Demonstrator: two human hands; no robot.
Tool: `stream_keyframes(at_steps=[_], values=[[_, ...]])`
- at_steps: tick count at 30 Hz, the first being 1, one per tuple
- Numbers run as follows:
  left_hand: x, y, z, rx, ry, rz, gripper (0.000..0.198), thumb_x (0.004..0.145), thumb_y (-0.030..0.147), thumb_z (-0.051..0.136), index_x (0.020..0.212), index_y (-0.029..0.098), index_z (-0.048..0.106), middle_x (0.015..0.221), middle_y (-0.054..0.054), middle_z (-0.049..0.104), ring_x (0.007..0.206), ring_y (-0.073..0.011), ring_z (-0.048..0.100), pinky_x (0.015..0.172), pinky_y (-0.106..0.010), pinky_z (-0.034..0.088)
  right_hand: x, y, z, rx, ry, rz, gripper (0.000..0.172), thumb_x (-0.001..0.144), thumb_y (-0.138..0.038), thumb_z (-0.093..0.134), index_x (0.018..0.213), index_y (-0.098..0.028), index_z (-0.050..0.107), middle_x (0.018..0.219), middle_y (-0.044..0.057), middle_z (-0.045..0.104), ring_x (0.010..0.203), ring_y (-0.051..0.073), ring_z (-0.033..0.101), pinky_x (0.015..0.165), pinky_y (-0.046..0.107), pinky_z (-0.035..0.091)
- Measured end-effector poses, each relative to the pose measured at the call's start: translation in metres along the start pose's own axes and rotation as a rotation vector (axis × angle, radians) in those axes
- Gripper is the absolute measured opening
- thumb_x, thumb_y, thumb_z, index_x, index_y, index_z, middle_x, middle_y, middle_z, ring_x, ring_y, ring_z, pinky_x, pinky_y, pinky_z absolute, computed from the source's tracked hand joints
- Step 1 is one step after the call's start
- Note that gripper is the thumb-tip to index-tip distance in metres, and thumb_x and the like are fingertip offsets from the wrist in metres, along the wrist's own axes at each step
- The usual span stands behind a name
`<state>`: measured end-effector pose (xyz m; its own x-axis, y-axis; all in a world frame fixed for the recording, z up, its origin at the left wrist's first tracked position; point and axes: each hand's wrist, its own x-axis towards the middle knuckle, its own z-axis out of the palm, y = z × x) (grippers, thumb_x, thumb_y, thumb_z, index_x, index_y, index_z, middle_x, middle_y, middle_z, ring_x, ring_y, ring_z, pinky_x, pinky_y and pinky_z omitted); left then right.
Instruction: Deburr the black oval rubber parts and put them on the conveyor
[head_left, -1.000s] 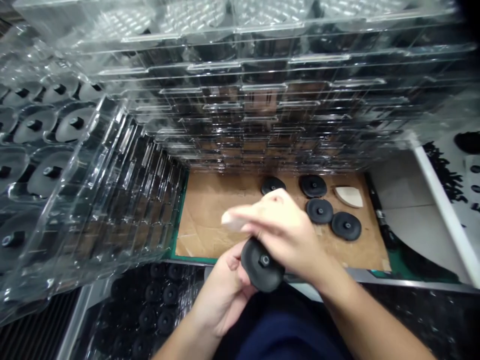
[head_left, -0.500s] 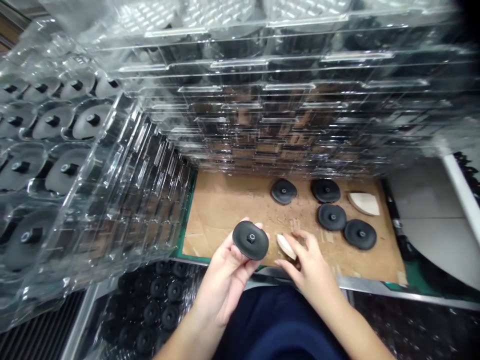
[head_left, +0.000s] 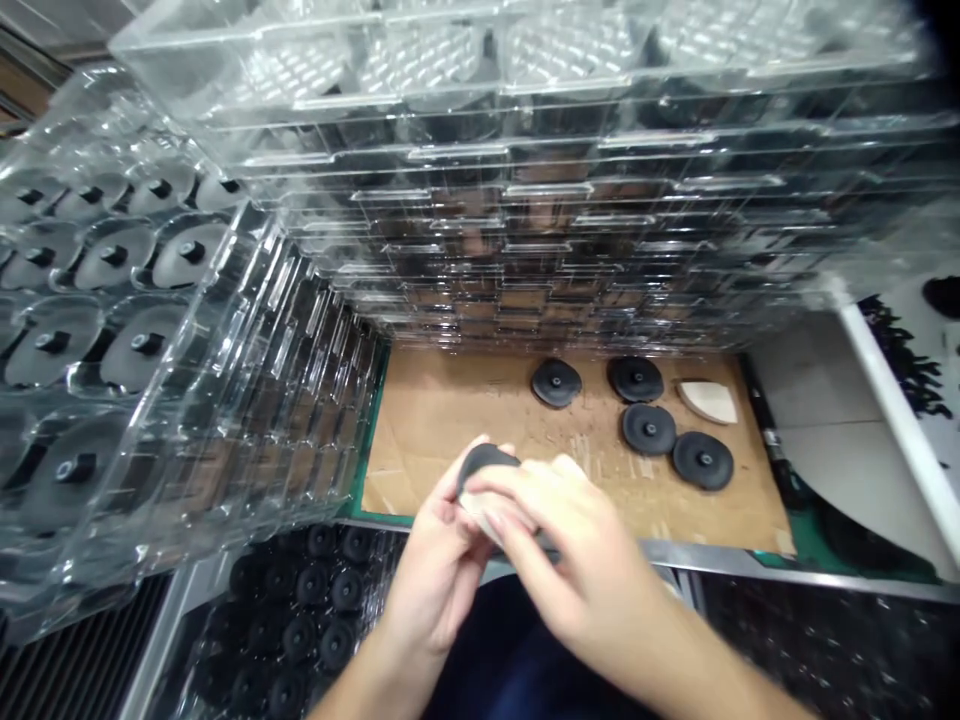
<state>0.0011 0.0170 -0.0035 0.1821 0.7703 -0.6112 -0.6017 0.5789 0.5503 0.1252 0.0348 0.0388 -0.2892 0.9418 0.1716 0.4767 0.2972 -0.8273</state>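
Note:
My left hand (head_left: 439,555) is closed around the edge of a black oval disc (head_left: 480,458), holding it up over the near edge of the cardboard. My right hand (head_left: 570,540) reaches across it, fingers bent over the disc's face. A pale wedge-shaped pad (head_left: 484,515) shows in part beneath the right fingers, against the disc; the rest is hidden by the hand. Another black disc (head_left: 556,383) with a small central stud lies farther back on the cardboard, and several more discs (head_left: 649,429) are grouped to its right.
Brown cardboard (head_left: 427,400) covers the work surface. A second pale wedge pad (head_left: 709,401) lies at its right. Tall stacks of clear plastic trays (head_left: 525,240) rise behind, and trays of discs (head_left: 112,255) stand at left. More black discs (head_left: 300,635) sit low in front.
My right hand has moved left with the pale pad, from the cardboard onto the disc. The left hand still holds the disc, which is now mostly covered. The view has shifted slightly.

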Motion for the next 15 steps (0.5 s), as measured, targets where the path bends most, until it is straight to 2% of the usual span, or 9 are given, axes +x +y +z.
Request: stream_keyframes(at_steps=[2,6,7,10,13,15], values=[[-0.001,0.0,0.001,0.029,0.015,0.042,0.056,0.064,0.022,0.08,0.117,0.024,0.063,0.116,-0.008,0.069,0.1,-0.0231,0.066,0.084,-0.029,0.055,0.003,-0.001,0.001,0.013,-0.063,0.029,0.02,0.091,-0.013,0.046,0.095,-0.019,0.065,0.094,0.002,0.072,0.08,0.015,0.063,0.072,0.03,0.042],[-0.005,0.003,0.004,0.076,-0.01,0.111,0.046,0.061,0.024,0.082,0.105,0.022,0.07,0.105,-0.007,0.073,0.102,-0.0252,0.065,0.087,-0.031,0.053,0.0,-0.002,0.004,-0.028,0.243,-0.067,0.022,0.092,-0.014,0.045,0.104,-0.012,0.063,0.092,0.007,0.072,0.079,0.017,0.062,0.073,0.033,0.042],[-0.006,0.004,0.005,0.073,0.005,0.128,0.048,0.059,0.023,0.084,0.105,0.024,0.07,0.106,-0.006,0.074,0.103,-0.0251,0.065,0.088,-0.031,0.053,-0.003,-0.004,0.005,0.015,0.246,-0.086,0.022,0.091,-0.013,0.046,0.105,-0.012,0.062,0.089,0.007,0.071,0.076,0.016,0.061,0.071,0.031,0.043],[-0.01,0.008,0.006,0.053,0.063,0.157,0.057,0.051,0.019,0.087,0.104,0.03,0.071,0.108,-0.002,0.074,0.103,-0.0233,0.066,0.088,-0.029,0.053,-0.005,-0.011,0.005,0.161,0.133,-0.077,0.018,0.086,-0.009,0.051,0.098,-0.014,0.064,0.08,0.002,0.07,0.069,0.012,0.061,0.065,0.026,0.045],[-0.013,0.009,0.008,0.088,0.027,0.15,0.049,0.052,0.026,0.087,0.099,0.025,0.073,0.101,-0.004,0.075,0.102,-0.0263,0.066,0.089,-0.032,0.053,0.002,-0.016,0.004,0.09,0.224,-0.062,0.018,0.088,-0.009,0.049,0.099,-0.011,0.063,0.09,0.005,0.071,0.076,0.014,0.063,0.07,0.028,0.046],[-0.015,0.01,0.008,0.103,0.005,0.149,0.048,0.052,0.03,0.086,0.098,0.022,0.073,0.098,-0.005,0.076,0.103,-0.027,0.065,0.09,-0.032,0.052,0.004,-0.017,0.003,0.036,0.264,-0.107,0.021,0.089,-0.01,0.046,0.103,-0.009,0.061,0.093,0.007,0.071,0.076,0.015,0.061,0.071,0.03,0.045]])
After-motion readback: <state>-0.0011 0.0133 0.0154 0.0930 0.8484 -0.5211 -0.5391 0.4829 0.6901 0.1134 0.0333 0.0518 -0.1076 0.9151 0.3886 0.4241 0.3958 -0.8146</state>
